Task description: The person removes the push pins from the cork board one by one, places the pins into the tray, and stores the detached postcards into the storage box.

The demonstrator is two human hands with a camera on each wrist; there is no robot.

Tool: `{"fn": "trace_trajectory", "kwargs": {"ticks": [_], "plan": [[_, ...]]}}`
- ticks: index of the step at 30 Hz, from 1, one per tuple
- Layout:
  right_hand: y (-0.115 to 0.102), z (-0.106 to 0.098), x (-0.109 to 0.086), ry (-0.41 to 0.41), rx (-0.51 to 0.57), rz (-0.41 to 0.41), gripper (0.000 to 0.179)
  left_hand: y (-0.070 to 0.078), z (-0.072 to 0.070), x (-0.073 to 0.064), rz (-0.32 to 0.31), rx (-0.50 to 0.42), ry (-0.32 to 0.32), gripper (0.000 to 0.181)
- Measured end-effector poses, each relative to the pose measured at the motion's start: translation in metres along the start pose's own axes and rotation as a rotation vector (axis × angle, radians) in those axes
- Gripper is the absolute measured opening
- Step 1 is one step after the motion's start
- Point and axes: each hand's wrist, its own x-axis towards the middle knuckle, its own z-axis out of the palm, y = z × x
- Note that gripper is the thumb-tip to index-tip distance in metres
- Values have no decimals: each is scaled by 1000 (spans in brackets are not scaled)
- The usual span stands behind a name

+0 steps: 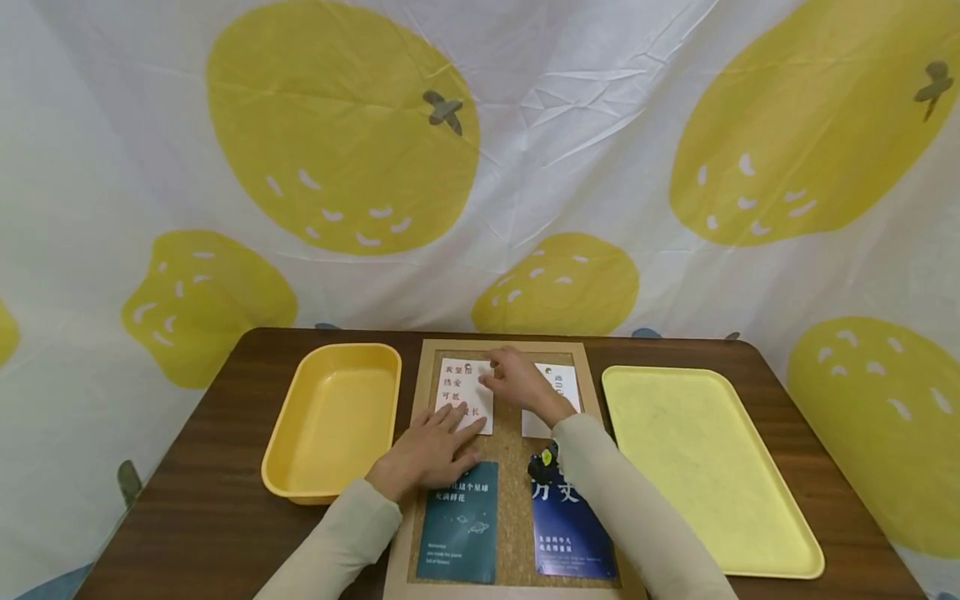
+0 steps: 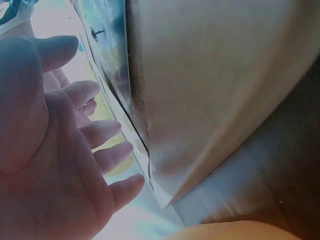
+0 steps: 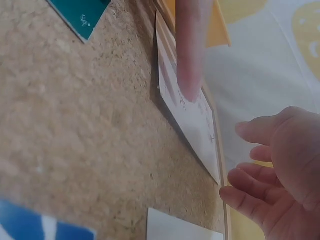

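Note:
A framed cork board (image 1: 514, 517) lies on the table with several cards on it. My left hand (image 1: 431, 446) rests with extended fingers on the lower part of the upper-left white card (image 1: 477, 387), which has dark red characters. At that card's top edge is a pushpin (image 1: 468, 367). My right hand (image 1: 521, 382) hovers by the card's upper right corner, its fingers loosely bent; in the right wrist view nothing shows between them. Under my right forearm, the second white card (image 1: 536, 423) is partly hidden and has its own pushpin (image 1: 548, 371).
Lower on the board are a green card (image 1: 461, 542) and a blue card (image 1: 573, 542). A deep yellow tray (image 1: 330, 425) stands left, a shallow pale-yellow tray (image 1: 697, 467) right. By my right sleeve is a small black object (image 1: 542, 467). Behind the table hangs a lemon-patterned cloth (image 1: 525, 167).

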Motion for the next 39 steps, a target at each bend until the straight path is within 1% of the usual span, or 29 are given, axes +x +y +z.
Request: {"fn": "trace_trajectory", "kwargs": {"ticks": [6,12,18,25,28,35,39], "plan": [[-3,1,2,-11,10,25,47,0,1,1,-17,-14,-31,57],[-4,3,4,-16,18,33,47,1,0,-1,-10,-3,-34,56],[-4,7,8,-2,19,31,45,0,0,-1,-6,-15,-46,55],[-2,14,14,3,50,36,42,2,0,-2,-1,6,-52,55],[-1,17,16,17,51,35,40,4,0,-2,-7,0,-55,55],[1,23,22,76,29,1,32,5,-1,-1,-22,0,-63,55],[2,26,25,94,32,11,29,5,-2,-1,-21,7,-65,56]]}}
